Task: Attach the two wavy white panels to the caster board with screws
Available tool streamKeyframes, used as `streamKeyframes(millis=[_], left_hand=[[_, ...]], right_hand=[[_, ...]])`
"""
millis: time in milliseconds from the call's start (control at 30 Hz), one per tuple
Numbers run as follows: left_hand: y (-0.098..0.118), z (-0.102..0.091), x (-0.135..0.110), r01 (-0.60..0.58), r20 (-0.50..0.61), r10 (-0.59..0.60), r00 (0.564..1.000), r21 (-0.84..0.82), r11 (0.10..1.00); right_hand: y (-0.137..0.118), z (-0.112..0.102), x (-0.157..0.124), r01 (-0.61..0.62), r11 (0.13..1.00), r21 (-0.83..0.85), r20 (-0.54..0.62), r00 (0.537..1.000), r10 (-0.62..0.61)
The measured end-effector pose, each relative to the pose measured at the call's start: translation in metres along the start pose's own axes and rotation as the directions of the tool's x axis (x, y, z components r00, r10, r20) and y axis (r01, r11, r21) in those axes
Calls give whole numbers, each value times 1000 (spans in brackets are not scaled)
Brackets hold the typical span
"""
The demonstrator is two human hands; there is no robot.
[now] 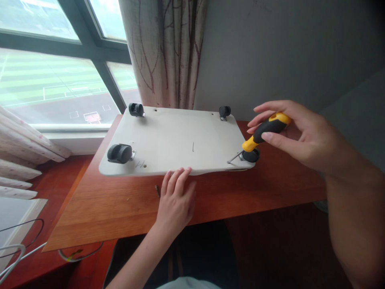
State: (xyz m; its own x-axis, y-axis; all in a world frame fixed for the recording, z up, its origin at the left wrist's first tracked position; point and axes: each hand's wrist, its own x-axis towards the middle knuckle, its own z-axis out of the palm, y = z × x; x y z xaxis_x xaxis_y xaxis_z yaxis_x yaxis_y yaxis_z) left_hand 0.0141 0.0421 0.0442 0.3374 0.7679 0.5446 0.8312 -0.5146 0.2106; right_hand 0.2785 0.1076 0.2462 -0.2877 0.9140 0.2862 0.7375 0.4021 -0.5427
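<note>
A white board lies on the table with black caster wheels at its corners. My right hand grips a yellow and black screwdriver, tilted so that its tip meets a screw by the near right caster. That caster is partly hidden behind the screwdriver. My left hand rests its fingertips on the board's near edge, fingers stretched out and holding nothing. Just left of this hand, a small screw lies on the wood. The near left caster stands upright on its metal plate.
The reddish wooden table extends under and in front of the board. Behind it hang a patterned curtain and a grey wall. A window is at the left. Cables run near the floor at lower left.
</note>
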Motion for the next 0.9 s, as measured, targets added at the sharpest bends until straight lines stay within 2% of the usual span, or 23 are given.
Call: streamKeyframes(millis=[67, 133, 167, 200, 267, 333, 400, 467, 600, 700, 800, 900], left_hand=[[0, 0, 0, -2, -7, 2, 1000, 0, 1000], [0, 0, 0, -5, -13, 5, 1000, 0, 1000], [0, 0, 0, -6, -11, 6, 1000, -1, 1000], [0, 0, 0, -7, -7, 7, 1000, -3, 1000], [0, 1, 0, -5, -4, 5, 1000, -6, 1000], [0, 1, 0, -5, -8, 5, 1000, -3, 1000], [0, 1, 0, -4, -20, 4, 1000, 3, 1000], [0, 1, 1, -5, -19, 5, 1000, 6, 1000], [0, 1, 0, -11, -23, 11, 1000, 9, 1000], [0, 1, 0, -13, -33, 13, 999, 14, 1000], [0, 1, 0, -6, -20, 6, 1000, 7, 1000], [1, 0, 1, 2, -14, -2, 1000, -3, 1000]], right_hand=[[2, 3, 0, -33, 976, -217, -142, 990, 1], [5, 6, 1, -92, 880, -466, -284, 957, -50], [6, 7, 2, -115, 839, -532, -316, 946, -71], [7, 8, 2, -121, 824, -553, -324, 943, -79], [7, 6, 1, -84, 878, -472, -281, 958, -59], [6, 3, -2, -17, 964, -265, -165, 986, -28], [4, -1, -5, 13, 999, -35, -28, 1000, -14], [4, -2, -7, 2, 1000, 24, 17, 1000, -2], [2, -2, -6, -16, 962, -271, -126, 992, -19], [-4, 0, -4, -10, 886, -464, -155, 985, -70], [-10, 2, -2, 20, 822, -569, -151, 980, -128], [-13, 7, 0, -12, 784, -620, -173, 977, -122]])
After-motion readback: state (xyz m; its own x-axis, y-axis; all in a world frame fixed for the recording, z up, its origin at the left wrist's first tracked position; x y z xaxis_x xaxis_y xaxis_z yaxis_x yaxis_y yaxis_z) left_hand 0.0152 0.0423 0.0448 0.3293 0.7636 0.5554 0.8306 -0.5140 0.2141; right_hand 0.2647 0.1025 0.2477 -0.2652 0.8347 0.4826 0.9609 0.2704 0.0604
